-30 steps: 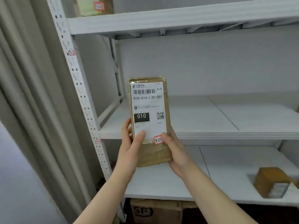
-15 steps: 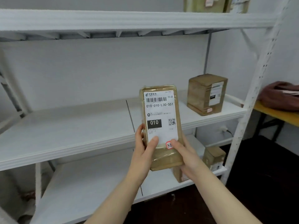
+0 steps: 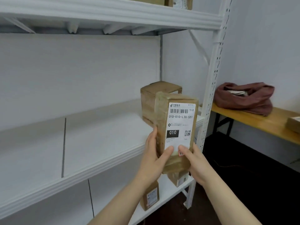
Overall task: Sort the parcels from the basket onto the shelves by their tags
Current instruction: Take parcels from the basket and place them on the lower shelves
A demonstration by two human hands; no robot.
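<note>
Parcel (image 3: 162,127) swung right toward box (image 3: 150,101) on middle shelf (image 3: 97,143); left hand (image 3: 153,161), right hand (image 3: 195,163) gripped its base, thumbs (image 3: 168,151) pressed on label (image 3: 180,122); placement looked near.

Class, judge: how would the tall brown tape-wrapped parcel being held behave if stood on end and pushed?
Probably stiff: the tall brown tape-wrapped parcel shows straight edges though the left hand and right hand hold only its lower end. Its glossy surface suggests it is slippery. Stood on end, it looks narrow enough to tip.
</note>
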